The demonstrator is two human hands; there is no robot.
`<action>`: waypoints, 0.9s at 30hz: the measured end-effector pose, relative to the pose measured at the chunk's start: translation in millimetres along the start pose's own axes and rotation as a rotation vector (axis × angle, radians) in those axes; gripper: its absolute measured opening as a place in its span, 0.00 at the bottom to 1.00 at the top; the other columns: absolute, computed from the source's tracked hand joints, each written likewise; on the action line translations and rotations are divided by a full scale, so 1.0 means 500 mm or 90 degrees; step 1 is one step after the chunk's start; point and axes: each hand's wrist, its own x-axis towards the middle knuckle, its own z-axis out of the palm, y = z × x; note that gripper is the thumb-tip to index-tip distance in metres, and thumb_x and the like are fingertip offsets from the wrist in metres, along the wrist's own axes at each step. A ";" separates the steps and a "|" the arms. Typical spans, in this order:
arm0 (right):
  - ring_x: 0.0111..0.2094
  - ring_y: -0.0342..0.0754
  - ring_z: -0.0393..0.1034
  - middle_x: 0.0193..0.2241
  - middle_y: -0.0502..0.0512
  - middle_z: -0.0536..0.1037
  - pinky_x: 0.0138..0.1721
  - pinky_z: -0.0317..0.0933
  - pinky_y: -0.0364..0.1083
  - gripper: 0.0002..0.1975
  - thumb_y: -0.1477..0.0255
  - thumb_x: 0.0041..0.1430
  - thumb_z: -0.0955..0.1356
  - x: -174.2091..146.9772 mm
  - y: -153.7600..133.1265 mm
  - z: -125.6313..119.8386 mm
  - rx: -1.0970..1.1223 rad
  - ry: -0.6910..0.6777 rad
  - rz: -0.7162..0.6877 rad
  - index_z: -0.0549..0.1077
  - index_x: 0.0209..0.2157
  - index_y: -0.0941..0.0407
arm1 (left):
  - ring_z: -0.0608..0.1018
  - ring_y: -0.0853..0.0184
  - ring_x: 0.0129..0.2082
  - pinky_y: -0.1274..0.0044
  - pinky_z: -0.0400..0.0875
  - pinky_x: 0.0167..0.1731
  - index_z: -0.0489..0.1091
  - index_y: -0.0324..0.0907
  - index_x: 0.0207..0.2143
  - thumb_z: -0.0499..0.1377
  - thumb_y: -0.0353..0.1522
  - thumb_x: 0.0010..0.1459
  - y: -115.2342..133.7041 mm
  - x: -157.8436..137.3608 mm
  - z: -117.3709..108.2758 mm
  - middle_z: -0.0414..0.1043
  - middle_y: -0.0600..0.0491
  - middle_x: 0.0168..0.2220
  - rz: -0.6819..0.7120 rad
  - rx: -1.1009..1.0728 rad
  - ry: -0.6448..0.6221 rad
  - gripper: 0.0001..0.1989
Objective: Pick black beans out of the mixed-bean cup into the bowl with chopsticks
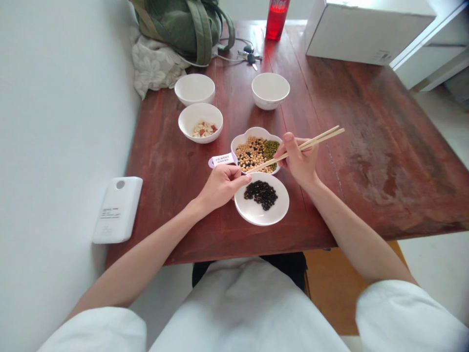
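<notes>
My right hand (302, 164) grips a pair of wooden chopsticks (322, 137), whose tips reach down to the near side of a flower-shaped dish (252, 130). In that dish lie yellow soybeans (252, 144) mixed with black ones, and green mung beans (271, 147) to the right. My left hand (222, 187) is closed at the left rim of a white bowl (266, 217), thumb over the edge, fingers partly hidden. Black beans (261, 194) sit in this bowl. A paper label (223, 160) lies on the dish's handle, just beyond my left hand.
Behind stand a white bowl with pale and reddish pieces (190, 128) and two more white bowls, left (194, 88) and right (270, 90). Farther back are a green bag (176, 29), keys (251, 57), a red bottle (276, 22) and a white box (366, 34). A white power bank (117, 210) rests left.
</notes>
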 end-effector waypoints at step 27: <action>0.13 0.39 0.59 0.10 0.49 0.63 0.15 0.46 0.44 0.36 0.43 0.62 0.61 0.047 -0.018 -0.056 -0.136 0.155 -0.111 0.65 0.11 0.54 | 0.58 0.77 0.16 0.81 0.48 0.18 0.52 0.41 0.18 0.62 0.37 0.59 0.008 -0.009 -0.001 0.55 0.60 0.15 -0.005 0.032 -0.007 0.25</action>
